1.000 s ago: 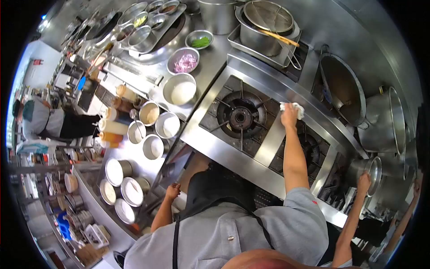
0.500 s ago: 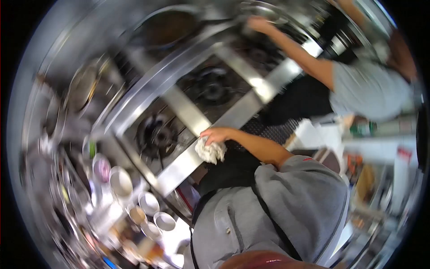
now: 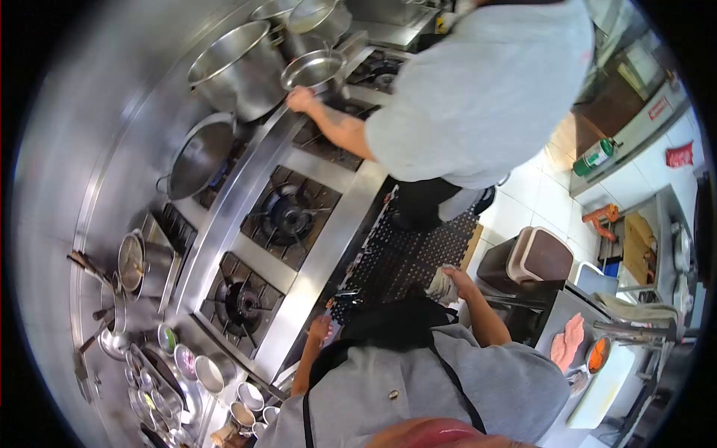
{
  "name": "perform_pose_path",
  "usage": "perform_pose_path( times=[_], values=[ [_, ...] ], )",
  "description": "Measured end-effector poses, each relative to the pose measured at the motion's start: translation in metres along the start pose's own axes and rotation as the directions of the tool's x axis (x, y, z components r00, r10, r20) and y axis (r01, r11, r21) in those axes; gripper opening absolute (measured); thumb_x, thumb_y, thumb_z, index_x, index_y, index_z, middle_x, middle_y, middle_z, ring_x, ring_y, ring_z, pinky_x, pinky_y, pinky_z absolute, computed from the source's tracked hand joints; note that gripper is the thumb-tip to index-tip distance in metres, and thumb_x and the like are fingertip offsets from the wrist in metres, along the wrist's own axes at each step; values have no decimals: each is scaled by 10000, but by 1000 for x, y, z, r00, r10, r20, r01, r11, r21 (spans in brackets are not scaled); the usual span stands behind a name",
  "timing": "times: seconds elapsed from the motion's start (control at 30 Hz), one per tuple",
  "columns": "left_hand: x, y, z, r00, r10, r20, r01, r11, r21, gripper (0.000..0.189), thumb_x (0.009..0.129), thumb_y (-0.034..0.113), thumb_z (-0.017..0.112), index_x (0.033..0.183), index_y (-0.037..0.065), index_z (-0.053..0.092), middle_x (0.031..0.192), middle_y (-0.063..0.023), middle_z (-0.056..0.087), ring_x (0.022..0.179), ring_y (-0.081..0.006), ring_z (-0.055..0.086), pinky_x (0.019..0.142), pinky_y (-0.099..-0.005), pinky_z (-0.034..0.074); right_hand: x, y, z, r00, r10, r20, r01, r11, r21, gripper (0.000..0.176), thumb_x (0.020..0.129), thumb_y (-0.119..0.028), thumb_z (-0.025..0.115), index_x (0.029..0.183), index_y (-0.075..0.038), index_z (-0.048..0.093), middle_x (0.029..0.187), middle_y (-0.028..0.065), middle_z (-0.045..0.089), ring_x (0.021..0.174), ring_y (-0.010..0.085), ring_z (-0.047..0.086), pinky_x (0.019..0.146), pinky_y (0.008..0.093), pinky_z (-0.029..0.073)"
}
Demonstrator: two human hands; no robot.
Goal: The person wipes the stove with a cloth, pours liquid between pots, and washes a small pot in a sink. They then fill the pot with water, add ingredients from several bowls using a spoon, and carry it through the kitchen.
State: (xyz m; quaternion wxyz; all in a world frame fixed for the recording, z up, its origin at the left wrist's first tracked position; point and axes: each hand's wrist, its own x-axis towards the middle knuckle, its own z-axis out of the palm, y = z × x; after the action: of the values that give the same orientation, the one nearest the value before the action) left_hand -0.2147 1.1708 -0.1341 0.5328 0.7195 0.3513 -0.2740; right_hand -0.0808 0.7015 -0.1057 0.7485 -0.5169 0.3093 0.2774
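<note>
My right hand (image 3: 461,283) holds a crumpled whitish cloth (image 3: 442,287) over the dark perforated floor mat, to the right of my black apron. Beside the front edge of the steel stove (image 3: 323,257) is my left hand (image 3: 321,328), low and with its fingers curled; what they hold, if anything, is too small to tell. The nearest burners (image 3: 243,299) lie up and left of that hand.
A co-worker in a grey shirt (image 3: 478,97) stands at the far burners, one hand on a steel pan (image 3: 314,71). Large pots (image 3: 239,71) line the back. Small containers (image 3: 213,373) stand lower left. A lidded bin (image 3: 541,254) and a counter (image 3: 556,321) are at right.
My right hand has moved away from the stove's front edge to the right, still with the cloth. My left hand has come into view. The view has turned, and the co-worker appears nearer.
</note>
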Motion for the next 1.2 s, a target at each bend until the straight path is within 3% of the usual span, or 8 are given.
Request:
perform_pose_path(
  times=[0.2,0.37,0.6,0.7,0.97,1.0,1.03,1.2],
  values=[
    [46,78,118,943,223,247,-273,944,188,303,863,315,554,949,26,584,725,-44,580,591,-124,552,497,-264,447,-44,4,-47,991,-128,-33,112,946,-304,376,780,-162,625,1115,-4,557,1003,112,624,935,234,580,826,340,439],
    [-25,198,198,700,342,626,-566,801,195,338,900,244,534,1143,12,502,860,-67,589,731,-132,564,675,-254,470,-15,45,-87,902,-351,-251,74,700,-710,607,680,-448,614,1099,-9,587,1150,221,560,1102,352,515,925,407,409],
    [-151,330,251,372,381,846,-736,677,19,365,945,312,456,1165,26,512,949,-66,599,883,-146,569,801,-280,455,-49,107,-115,839,-232,-493,5,908,-418,394,701,-355,641,931,-35,642,866,159,658,795,274,641,694,405,499],
    [-192,362,284,261,420,869,-789,611,-59,320,964,225,408,1152,-15,505,945,-88,593,853,-161,570,812,-296,456,-83,136,-131,724,-200,-660,-107,913,-394,526,679,-394,650,1061,-35,606,1021,205,620,940,325,606,807,399,474],
    [-347,431,256,-697,529,485,-482,156,-862,607,909,534,352,1267,43,379,1049,-230,465,833,-281,537,756,-403,468,-75,273,-174,745,-151,-649,-178,893,-412,444,728,-330,558,1047,-26,612,997,227,624,939,344,601,810,425,458],
    [-359,431,241,-713,593,376,-392,107,-914,576,900,541,373,1257,90,404,1050,-202,455,825,-280,527,722,-394,469,-84,278,-163,613,-327,-719,-135,854,-503,477,733,-323,562,1091,-8,582,901,196,651,865,317,623,755,401,474],
    [-381,427,220,-601,685,411,-413,174,-894,454,893,488,449,1170,132,501,1026,-150,443,828,-291,521,689,-396,469,-106,251,-163,831,-6,-556,-145,963,-226,553,756,-338,594,1169,22,518,930,199,635,858,280,617,726,367,478],
    [-398,416,182,-555,791,257,-377,36,-925,443,885,475,465,1156,126,504,1025,-141,452,845,-278,519,707,-388,459,-64,276,-203,904,84,-419,-331,759,-561,544,784,-316,603,1173,50,496,972,203,612,883,244,602,714,352,473]
  ],
)
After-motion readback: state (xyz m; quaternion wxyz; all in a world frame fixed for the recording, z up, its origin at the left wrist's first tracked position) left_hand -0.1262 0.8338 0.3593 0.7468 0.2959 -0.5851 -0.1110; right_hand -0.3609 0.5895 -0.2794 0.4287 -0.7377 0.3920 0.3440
